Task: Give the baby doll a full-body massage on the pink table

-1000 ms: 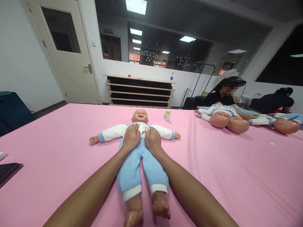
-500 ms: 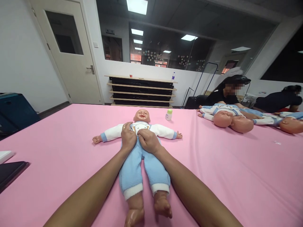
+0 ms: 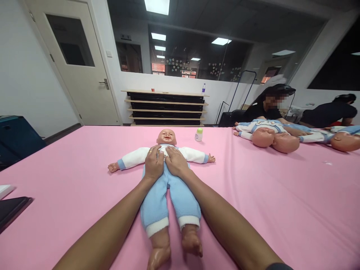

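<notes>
A baby doll [image 3: 157,202] in a white top and light blue trousers lies on its back, head away from me and arms spread. My left hand [image 3: 154,164] rests flat on the left side of its chest, a ring on one finger. Beside it, my right hand [image 3: 176,161] lies flat on the other side of the chest, fingers stretched towards the doll's head. Between them the two hands cover most of the picture on the doll's top. Past the doll's arm stands a small white bottle with a green cap [image 3: 198,135].
A pink cloth [image 3: 253,210] covers the table. At the right, more dolls [image 3: 263,137] lie near a person in black [image 3: 264,107]; another person [image 3: 329,112] leans over farther off. A dark flat object [image 3: 14,212] sits at the left edge. Shelves [image 3: 165,107] stand behind.
Both hands have gone from curled fingers on the doll's chest to flat, with fingers stretched out. The doll stays in place; the view has shifted slightly.
</notes>
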`<act>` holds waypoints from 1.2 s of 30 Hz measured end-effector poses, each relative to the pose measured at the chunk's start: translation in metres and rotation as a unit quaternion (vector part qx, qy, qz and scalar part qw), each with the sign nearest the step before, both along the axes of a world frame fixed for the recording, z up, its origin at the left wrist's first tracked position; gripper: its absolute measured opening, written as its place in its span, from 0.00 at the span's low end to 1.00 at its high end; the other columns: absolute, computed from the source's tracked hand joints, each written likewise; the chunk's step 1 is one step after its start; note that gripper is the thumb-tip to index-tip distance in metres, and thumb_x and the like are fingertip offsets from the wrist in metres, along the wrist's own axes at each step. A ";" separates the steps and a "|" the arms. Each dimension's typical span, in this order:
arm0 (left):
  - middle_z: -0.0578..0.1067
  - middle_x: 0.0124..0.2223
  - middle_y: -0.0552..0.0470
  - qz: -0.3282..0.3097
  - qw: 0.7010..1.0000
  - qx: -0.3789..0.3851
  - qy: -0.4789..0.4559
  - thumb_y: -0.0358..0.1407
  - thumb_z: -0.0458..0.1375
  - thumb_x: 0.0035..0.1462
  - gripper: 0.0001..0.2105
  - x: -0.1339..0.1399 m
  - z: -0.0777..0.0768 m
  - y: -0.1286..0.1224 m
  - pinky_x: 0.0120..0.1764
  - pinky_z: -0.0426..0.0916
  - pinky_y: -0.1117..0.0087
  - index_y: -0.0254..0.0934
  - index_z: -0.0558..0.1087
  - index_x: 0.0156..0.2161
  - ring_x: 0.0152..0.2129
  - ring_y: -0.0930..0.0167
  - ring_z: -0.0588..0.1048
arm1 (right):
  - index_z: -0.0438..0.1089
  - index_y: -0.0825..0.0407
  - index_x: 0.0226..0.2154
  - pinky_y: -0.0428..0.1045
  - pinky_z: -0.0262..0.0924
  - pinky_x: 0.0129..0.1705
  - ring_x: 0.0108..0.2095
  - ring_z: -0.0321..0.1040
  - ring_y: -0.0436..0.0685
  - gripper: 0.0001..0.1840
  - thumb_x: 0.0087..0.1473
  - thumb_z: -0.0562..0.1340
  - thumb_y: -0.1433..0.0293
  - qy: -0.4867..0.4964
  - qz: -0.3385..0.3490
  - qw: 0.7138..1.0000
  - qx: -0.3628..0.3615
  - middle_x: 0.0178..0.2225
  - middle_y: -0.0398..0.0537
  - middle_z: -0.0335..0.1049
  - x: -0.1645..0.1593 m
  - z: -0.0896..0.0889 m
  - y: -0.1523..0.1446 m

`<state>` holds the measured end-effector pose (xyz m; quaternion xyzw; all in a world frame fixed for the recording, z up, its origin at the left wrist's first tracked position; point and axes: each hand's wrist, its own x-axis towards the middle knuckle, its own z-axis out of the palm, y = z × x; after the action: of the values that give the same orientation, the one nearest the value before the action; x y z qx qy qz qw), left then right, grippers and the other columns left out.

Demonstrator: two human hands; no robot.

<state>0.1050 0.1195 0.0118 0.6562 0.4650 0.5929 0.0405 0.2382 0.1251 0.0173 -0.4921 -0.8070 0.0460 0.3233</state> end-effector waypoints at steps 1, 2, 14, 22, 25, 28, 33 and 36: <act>0.73 0.48 0.45 -0.001 1.000 -0.001 0.006 0.36 0.49 0.62 0.14 0.000 0.000 0.000 0.53 0.64 0.60 0.35 0.71 0.49 0.48 0.64 0.70 | 0.60 0.56 0.59 0.54 0.40 0.65 0.63 0.50 0.57 0.25 0.61 0.50 0.67 0.008 -0.023 1.000 -0.002 0.62 0.55 0.57 0.000 -0.001 0.000; 0.73 0.48 0.45 -0.003 1.000 0.000 0.011 0.36 0.49 0.62 0.14 0.000 0.001 -0.001 0.53 0.64 0.60 0.36 0.71 0.49 0.48 0.64 0.70 | 0.60 0.58 0.59 0.54 0.41 0.65 0.63 0.52 0.58 0.26 0.61 0.50 0.66 0.016 -0.045 0.999 -0.005 0.62 0.57 0.58 0.001 -0.001 0.000; 0.77 0.46 0.46 -0.183 0.956 -0.020 0.229 0.35 0.47 0.61 0.15 0.006 0.011 -0.018 0.55 0.65 0.59 0.39 0.76 0.42 0.48 0.64 0.72 | 0.60 0.61 0.57 0.57 0.61 0.51 0.51 0.67 0.64 0.25 0.60 0.47 0.72 0.202 -0.193 0.959 0.053 0.50 0.63 0.69 0.012 -0.014 -0.003; 0.71 0.57 0.51 -0.135 0.948 -0.056 0.281 0.32 0.46 0.61 0.19 0.010 0.006 0.003 0.62 0.53 0.54 0.43 0.73 0.53 0.58 0.65 0.65 | 0.61 0.56 0.57 0.53 0.59 0.57 0.55 0.65 0.57 0.23 0.63 0.46 0.70 0.243 -0.100 0.957 0.123 0.53 0.55 0.68 0.010 -0.010 -0.011; 0.70 0.58 0.50 -0.088 0.958 -0.071 0.264 0.32 0.47 0.61 0.19 0.009 0.001 0.011 0.62 0.52 0.52 0.41 0.72 0.54 0.59 0.64 0.64 | 0.62 0.57 0.57 0.53 0.59 0.58 0.54 0.65 0.57 0.22 0.63 0.47 0.70 0.238 -0.077 0.959 0.130 0.53 0.55 0.69 0.009 -0.008 -0.013; 0.71 0.58 0.48 -0.051 0.967 -0.081 0.237 0.31 0.47 0.60 0.19 0.006 -0.005 0.017 0.62 0.53 0.52 0.39 0.73 0.53 0.58 0.63 0.64 | 0.63 0.56 0.56 0.53 0.58 0.58 0.54 0.65 0.57 0.22 0.63 0.47 0.69 0.230 -0.069 0.962 0.130 0.53 0.55 0.69 0.008 -0.007 -0.015; 0.73 0.54 0.43 0.017 0.986 -0.077 0.144 0.28 0.48 0.55 0.19 -0.002 -0.015 0.023 0.60 0.57 0.56 0.33 0.74 0.48 0.54 0.63 0.68 | 0.64 0.54 0.55 0.54 0.59 0.56 0.53 0.66 0.58 0.21 0.64 0.48 0.69 0.210 -0.063 0.966 0.135 0.52 0.55 0.69 0.008 -0.004 -0.018; 0.74 0.49 0.41 0.073 0.991 -0.077 0.079 0.27 0.48 0.53 0.17 -0.006 -0.017 0.023 0.57 0.60 0.55 0.33 0.74 0.45 0.50 0.61 0.69 | 0.65 0.55 0.54 0.55 0.59 0.55 0.50 0.66 0.59 0.20 0.63 0.49 0.69 0.176 -0.034 0.972 0.155 0.49 0.57 0.70 0.008 -0.001 -0.020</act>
<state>0.0985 0.1428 -0.0050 0.6597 0.5581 0.5032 0.0106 0.2458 0.1050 0.0164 -0.4473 -0.7175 -0.0047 0.5339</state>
